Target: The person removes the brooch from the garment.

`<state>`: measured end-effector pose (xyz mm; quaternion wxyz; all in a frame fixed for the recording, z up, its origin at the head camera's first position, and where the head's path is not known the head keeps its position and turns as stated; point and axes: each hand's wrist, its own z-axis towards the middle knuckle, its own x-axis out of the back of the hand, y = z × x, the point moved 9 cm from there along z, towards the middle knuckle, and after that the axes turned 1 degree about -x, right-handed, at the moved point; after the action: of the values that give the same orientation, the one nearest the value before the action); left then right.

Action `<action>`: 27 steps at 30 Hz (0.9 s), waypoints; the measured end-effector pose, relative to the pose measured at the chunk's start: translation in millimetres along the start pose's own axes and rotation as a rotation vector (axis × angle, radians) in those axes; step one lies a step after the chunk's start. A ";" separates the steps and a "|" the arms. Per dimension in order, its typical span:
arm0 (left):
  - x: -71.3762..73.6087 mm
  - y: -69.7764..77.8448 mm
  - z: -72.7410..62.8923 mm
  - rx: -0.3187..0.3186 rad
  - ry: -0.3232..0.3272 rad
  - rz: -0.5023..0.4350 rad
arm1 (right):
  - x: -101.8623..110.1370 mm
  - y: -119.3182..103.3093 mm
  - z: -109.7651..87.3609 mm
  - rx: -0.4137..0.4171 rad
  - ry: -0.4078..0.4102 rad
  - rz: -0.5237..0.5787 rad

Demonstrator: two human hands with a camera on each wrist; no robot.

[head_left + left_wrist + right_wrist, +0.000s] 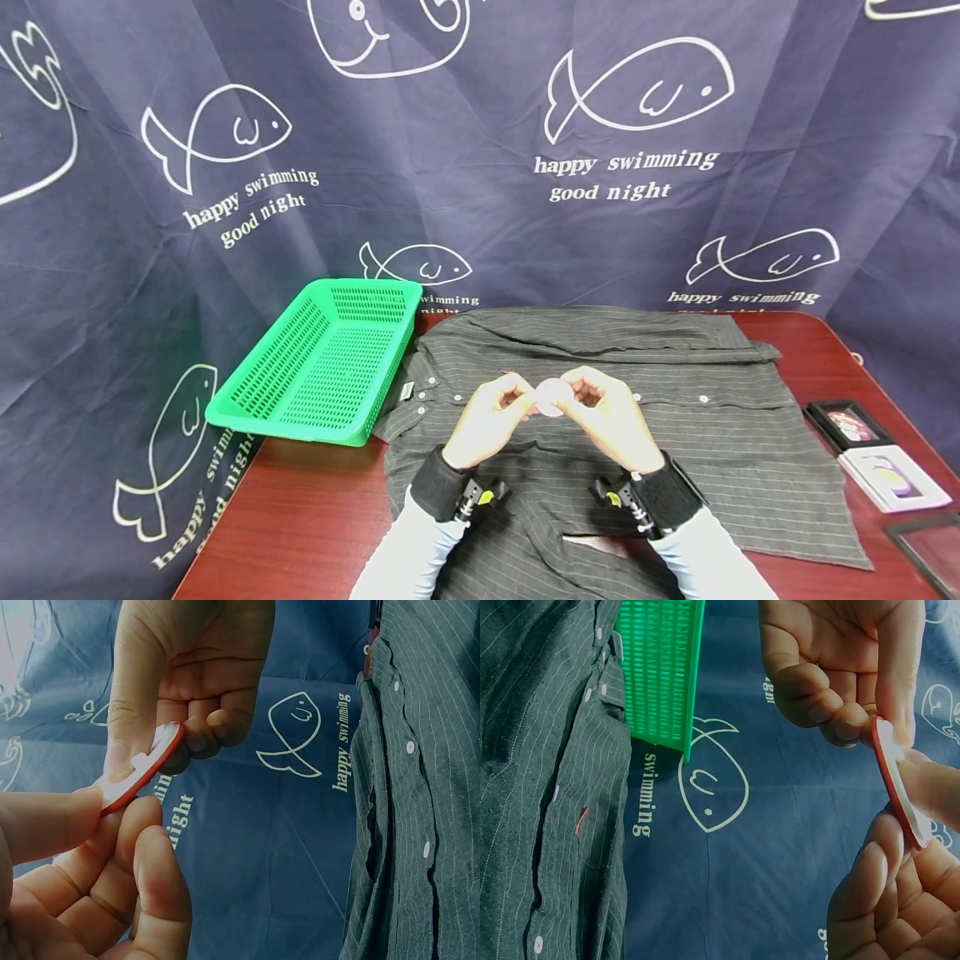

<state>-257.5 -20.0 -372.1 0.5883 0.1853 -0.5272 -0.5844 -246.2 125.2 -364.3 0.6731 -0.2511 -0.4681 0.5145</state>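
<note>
Both hands hold a small round disc (555, 397) between them, above a dark pinstriped shirt (720, 467). My left hand (491, 417) pinches its left edge with thumb and fingers. On the opposite edge, my right hand (611, 417) pinches it the same way. Seen from the side in the left wrist view, the disc (154, 765) is thin, white on one face and red along its rim. Thumbs press on the white face, hiding part of it. The shirt lies spread flat with its buttons showing, and a short red thread (581, 820) is on it.
A green plastic basket (345, 433) stands at the table's left. Along the right edge lie a small black-framed box (851, 423), a white frame (896, 477) and a dark frame (911, 537). Behind the red-brown table (315, 500) hangs a blue fish-print curtain (480, 167).
</note>
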 end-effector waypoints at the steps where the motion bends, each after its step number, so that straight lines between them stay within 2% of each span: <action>1: -0.3 0.4 0.1 0.002 -0.003 0.002 | 0.0 0.0 0.0 0.001 0.000 0.000; 3: -0.4 3.4 0.1 0.005 -0.009 0.006 | 0.1 0.2 0.0 0.000 0.001 0.001; 10: 6.6 34.1 -3.8 -0.008 -0.007 0.005 | -0.2 1.7 0.3 -0.007 -0.004 0.013; 25: 7.4 32.7 -4.0 0.005 -0.004 0.010 | 0.5 3.8 0.1 -0.025 -0.013 -0.021; 27: 5.7 22.8 -2.8 0.003 -0.003 0.004 | 1.0 3.6 0.0 -0.028 -0.012 -0.031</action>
<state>-245.3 -20.5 -351.9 0.5885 0.1843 -0.5291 -0.5829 -247.7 127.4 -366.9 0.6747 -0.2501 -0.4829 0.4989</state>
